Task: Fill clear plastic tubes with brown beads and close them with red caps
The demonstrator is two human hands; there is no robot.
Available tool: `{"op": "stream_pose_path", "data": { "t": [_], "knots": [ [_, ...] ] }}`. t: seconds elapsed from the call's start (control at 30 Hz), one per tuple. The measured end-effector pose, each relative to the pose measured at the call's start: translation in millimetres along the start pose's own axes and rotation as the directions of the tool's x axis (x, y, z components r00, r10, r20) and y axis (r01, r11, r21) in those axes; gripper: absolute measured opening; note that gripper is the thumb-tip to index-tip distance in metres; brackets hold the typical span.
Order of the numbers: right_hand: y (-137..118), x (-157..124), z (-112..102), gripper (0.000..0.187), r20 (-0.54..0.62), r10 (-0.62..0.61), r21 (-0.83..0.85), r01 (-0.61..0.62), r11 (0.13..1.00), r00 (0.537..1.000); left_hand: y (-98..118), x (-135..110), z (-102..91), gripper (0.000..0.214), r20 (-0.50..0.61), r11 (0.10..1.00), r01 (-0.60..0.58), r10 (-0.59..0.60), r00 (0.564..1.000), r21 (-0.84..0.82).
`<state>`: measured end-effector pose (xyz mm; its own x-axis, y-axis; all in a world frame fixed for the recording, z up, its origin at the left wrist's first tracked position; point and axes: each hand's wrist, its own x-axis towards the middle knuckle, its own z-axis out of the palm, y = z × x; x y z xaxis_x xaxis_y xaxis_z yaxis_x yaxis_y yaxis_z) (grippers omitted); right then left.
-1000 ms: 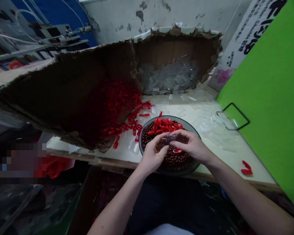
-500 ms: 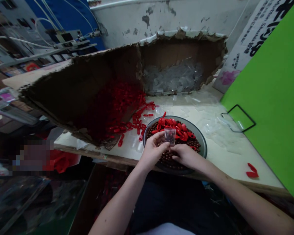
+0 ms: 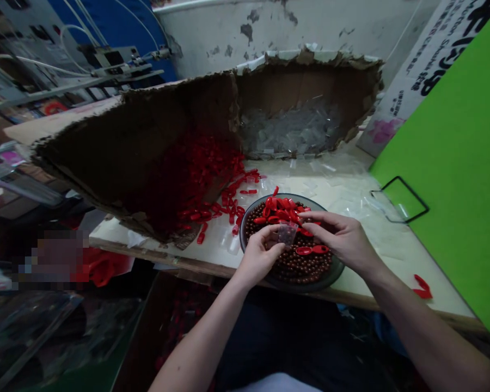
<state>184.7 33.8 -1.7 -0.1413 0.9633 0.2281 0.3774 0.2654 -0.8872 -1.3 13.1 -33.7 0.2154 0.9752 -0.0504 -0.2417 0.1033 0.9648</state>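
Note:
In my left hand (image 3: 261,256) is a small clear plastic cup (image 3: 287,234), pinched between thumb and fingers above a round grey bowl (image 3: 335,275). Brown round beads (image 3: 302,269) fill this bowl, with a heap of glossy red plastic clips (image 3: 280,206) on top. My right hand (image 3: 345,239) reaches over the heap from the right, thumb and index finger closed around a red clip that is mostly hidden by the fingers. One red clip (image 3: 312,250) lies opened out on the beads just below that hand.
Behind the bowl, a torn cardboard box (image 3: 106,141) contains many red clips on the left and clear plastic pieces (image 3: 289,130) on the right. Loose clips spill onto the table (image 3: 392,277). A green panel (image 3: 445,141) with a black wire loop (image 3: 416,198) borders the right side.
My right hand has left the clear cup and moved up and right to the red clips. My left hand keeps the cup, now slightly lower and tilted. An opened clip shows on the beads.

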Motion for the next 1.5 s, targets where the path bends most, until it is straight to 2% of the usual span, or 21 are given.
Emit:
{"op": "stream_pose_path", "data": {
  "t": [0.1,0.23,0.3,0.47,0.57,0.63,0.7,0.77,0.83,0.93,1.0,1.07,1.13,1.23,1.33,1.4,1.5],
  "knots": [
    [-12,2,3,0.024,0.05,-0.079,-0.078,0.083,0.994,0.996,-3,0,4.4,0.036,0.046,1.0,-0.016,0.015,0.999,0.015],
    [-15,0,3,0.028,0.138,-0.097,-0.163,0.119,0.979,0.986,-4,-1,6.5,0.037,0.038,1.0,0.0,0.0,0.999,0.01],
    [-14,-1,1,0.029,0.142,-0.071,-0.118,0.088,0.989,0.987,-4,-1,6.5,0.036,0.037,1.0,0.013,-0.013,0.999,-0.011],
    [-3,0,-2,0.035,0.154,0.072,0.064,-0.082,0.995,0.986,-8,-1,6.9,0.036,0.065,0.991,0.064,-0.057,0.996,-0.118],
    [9,2,-8,0.038,0.107,0.117,0.095,-0.127,0.987,0.987,-12,1,3.9,0.036,0.084,0.985,0.059,-0.046,0.995,-0.161],
    [20,3,-14,0.033,0.116,0.142,-0.034,-0.139,0.99,0.983,-14,3,-0.6,0.034,0.074,0.979,0.044,-0.03,0.997,-0.201],
    [32,0,-20,0.024,0.214,0.155,-0.273,-0.093,0.957,0.965,-16,5,-6.2,0.03,0.041,0.97,0.012,-0.003,0.999,-0.242],
    [43,-4,-22,0.017,0.333,0.187,-0.513,0.011,0.858,0.924,-16,7,-10.9,0.029,0.006,0.966,-0.002,0.004,1.0,-0.257],
    [51,-8,-21,0.016,0.38,0.225,-0.676,0.103,0.729,0.897,-15,7,-13.2,0.03,-0.013,0.967,0.017,-0.02,1.0,-0.255],
    [58,-10,-15,0.013,0.381,0.248,-0.787,0.171,0.593,0.891,-12,7,-11.8,0.035,-0.005,0.969,0.066,-0.07,0.998,-0.239],
    [59,-8,-13,0.01,0.398,0.251,-0.799,0.199,0.567,0.882,-9,6,-9.3,0.039,0.0,0.973,0.081,-0.083,0.997,-0.215],
    [60,-6,-12,0.009,0.417,0.245,-0.788,0.214,0.577,0.875,-7,5,-7.3,0.04,0.004,0.977,0.086,-0.087,0.996,-0.193],
    [59,-5,-14,0.008,0.428,0.208,-0.746,0.214,0.631,0.88,-5,5,-6.6,0.039,0.008,0.98,0.084,-0.084,0.996,-0.18],
    [55,-4,-19,0.007,0.401,0.129,-0.598,0.152,0.787,0.907,-6,4,-7.7,0.037,0.003,0.978,0.08,-0.081,0.997,-0.191],
    [43,-3,-21,0.012,0.279,0.153,-0.271,-0.076,0.96,0.948,-9,3,-8.5,0.032,0.022,0.974,0.09,-0.087,0.996,-0.209],
    [32,-1,-20,0.022,0.217,0.238,0.043,-0.253,0.966,0.947,-10,2,-7.1,0.027,0.04,0.974,0.099,-0.092,0.995,-0.204],
    [14,2,-15,0.03,0.219,0.353,0.382,-0.413,0.827,0.91,-11,0,-1.2,0.024,0.078,0.979,0.125,-0.114,0.99,-0.161]
  ]
}}
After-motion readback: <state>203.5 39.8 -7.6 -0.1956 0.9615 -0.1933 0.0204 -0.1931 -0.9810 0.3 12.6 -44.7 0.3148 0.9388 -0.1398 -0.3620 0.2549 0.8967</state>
